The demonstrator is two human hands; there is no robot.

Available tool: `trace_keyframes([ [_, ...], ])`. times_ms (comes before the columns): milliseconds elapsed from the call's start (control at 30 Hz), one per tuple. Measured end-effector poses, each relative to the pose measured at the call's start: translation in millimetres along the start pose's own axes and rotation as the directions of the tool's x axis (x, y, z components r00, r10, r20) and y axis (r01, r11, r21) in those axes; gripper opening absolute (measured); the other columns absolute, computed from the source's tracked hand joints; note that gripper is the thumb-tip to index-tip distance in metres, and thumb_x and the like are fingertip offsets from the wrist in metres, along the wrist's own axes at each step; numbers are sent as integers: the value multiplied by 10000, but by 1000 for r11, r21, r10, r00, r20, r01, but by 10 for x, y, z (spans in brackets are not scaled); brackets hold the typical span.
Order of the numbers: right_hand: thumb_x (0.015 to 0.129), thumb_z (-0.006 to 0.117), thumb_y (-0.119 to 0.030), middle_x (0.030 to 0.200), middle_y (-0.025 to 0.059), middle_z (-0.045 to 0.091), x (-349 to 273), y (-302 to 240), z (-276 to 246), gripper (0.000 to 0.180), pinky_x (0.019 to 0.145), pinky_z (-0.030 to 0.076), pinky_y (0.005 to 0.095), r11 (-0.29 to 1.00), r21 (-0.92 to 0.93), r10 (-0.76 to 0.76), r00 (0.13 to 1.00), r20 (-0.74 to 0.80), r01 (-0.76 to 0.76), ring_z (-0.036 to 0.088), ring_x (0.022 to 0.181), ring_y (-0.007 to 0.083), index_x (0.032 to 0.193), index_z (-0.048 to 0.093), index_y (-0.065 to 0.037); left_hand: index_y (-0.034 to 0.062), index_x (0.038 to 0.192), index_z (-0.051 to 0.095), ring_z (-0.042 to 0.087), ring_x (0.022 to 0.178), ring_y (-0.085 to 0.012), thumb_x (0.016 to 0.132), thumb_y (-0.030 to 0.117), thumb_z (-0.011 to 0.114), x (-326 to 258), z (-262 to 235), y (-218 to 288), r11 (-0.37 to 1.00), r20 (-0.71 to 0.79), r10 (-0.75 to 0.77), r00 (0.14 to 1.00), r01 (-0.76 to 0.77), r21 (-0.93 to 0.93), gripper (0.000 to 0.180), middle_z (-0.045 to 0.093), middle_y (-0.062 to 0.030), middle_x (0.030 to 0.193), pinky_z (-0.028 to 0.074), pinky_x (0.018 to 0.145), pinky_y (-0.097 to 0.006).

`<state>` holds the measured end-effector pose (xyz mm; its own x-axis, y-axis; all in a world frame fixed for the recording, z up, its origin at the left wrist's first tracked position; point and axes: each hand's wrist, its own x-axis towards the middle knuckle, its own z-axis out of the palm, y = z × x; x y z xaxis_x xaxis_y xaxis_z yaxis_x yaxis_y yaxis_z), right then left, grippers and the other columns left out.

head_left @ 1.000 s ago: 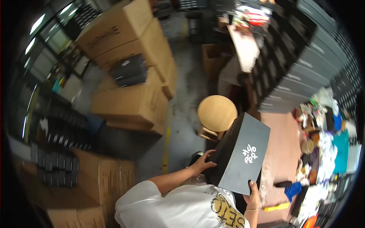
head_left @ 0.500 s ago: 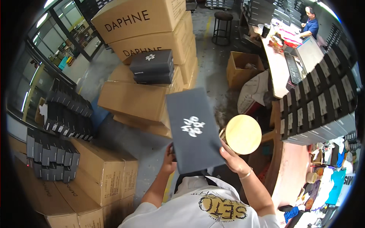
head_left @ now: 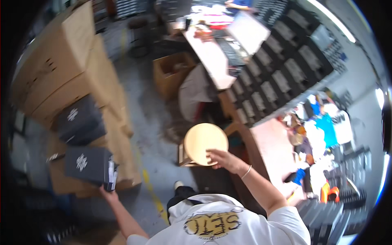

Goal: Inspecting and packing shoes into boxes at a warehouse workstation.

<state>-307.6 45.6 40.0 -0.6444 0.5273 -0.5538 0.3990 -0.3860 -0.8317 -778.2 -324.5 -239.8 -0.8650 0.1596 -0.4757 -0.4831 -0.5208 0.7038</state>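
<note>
My left hand (head_left: 107, 192) grips the lower edge of a flat black box (head_left: 87, 164) with a white emblem. The box rests on a low cardboard carton (head_left: 122, 171) at my left. Just behind it, two more black boxes (head_left: 78, 120) are stacked on the cartons. My right hand (head_left: 223, 159) is free, fingers apart, hovering at the near rim of a round wooden stool (head_left: 203, 141) in front of me. It holds nothing.
Big cardboard cartons (head_left: 61, 69) pile up at the left. An open carton (head_left: 171, 75) stands ahead by a desk (head_left: 210, 61) with a keyboard. Shelves of black boxes (head_left: 281, 71) run along the right. A cluttered brown table (head_left: 269, 143) is at my right. A yellow floor line (head_left: 150, 190) runs past my feet.
I have turned left and swung the black box from in front of me down onto the left carton. My right hand has let go of it and moved over the stool.
</note>
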Motion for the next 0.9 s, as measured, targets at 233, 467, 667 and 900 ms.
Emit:
trace_keyframes([
  [233,851,671,-236,1304,147,500,-1153,-2127,-1634,547,957,451,389,474,-858,-879,166,-448,196,513,1170,255,1322,460,-54,-2,1083,560,581,1009,-265,894,293,478,1199,-415,-254,995,-217,95,972,-95,8,360,597,-128,1115,432,927,-394],
  [467,712,755,-392,1046,222,616,-1900,-3052,-2941,671,902,453,442,220,-810,-893,222,-391,-543,569,1031,377,1208,513,-10,145,697,511,459,554,-154,829,364,490,-847,275,-1327,905,-36,-317,948,313,287,257,520,-12,638,379,508,-298],
  [667,668,758,-275,918,214,639,-2268,-3026,-3187,539,822,478,454,2,-884,-857,455,-242,-468,608,940,385,1092,542,-22,86,1175,538,596,866,-171,859,194,598,-3001,1961,-2245,588,294,-652,698,222,778,339,589,-79,1053,488,753,-311],
  [900,626,687,-14,1272,180,478,-3481,-1491,-2911,760,933,459,430,-15,-818,-956,247,-157,-576,484,1178,358,1327,403,-86,63,1368,398,509,1168,-210,908,448,571,-5108,3691,-2624,787,784,-617,-65,-75,613,624,483,-126,1315,420,973,-359],
])
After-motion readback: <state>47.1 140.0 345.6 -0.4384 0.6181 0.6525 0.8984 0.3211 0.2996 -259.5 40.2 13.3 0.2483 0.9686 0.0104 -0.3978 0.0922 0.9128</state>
